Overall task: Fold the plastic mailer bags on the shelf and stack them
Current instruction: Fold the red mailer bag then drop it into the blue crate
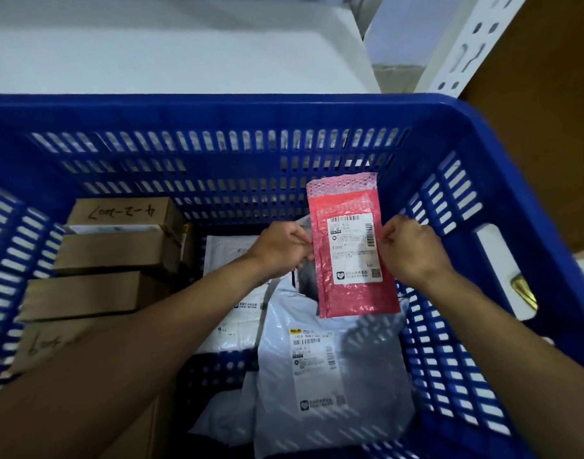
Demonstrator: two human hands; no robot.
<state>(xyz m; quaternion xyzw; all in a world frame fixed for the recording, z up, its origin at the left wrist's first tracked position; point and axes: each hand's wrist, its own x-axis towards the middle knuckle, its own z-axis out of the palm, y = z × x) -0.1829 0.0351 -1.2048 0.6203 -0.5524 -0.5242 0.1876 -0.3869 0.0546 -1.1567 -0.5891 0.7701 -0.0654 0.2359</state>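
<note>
A pink bubble mailer [352, 246] is pinched at its side edges by the left hand [280, 248] and right hand [408, 248], mid-frame, above grey mailers [330, 366] in a blue crate [217, 111].

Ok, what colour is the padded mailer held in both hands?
Pink bubble mailer with a white label, head view.

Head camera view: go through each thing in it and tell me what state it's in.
pink mailer: flat, unfolded, label up, lifted over the other parcels.
left hand: pinches the pink mailer's left edge.
right hand: pinches its right edge.
grey mailer: lies label up in the crate, unfolded, untouched.
cardboard boxes: closed, lined along the crate's left side.
blue crate: open-topped, holding the parcels.
</note>
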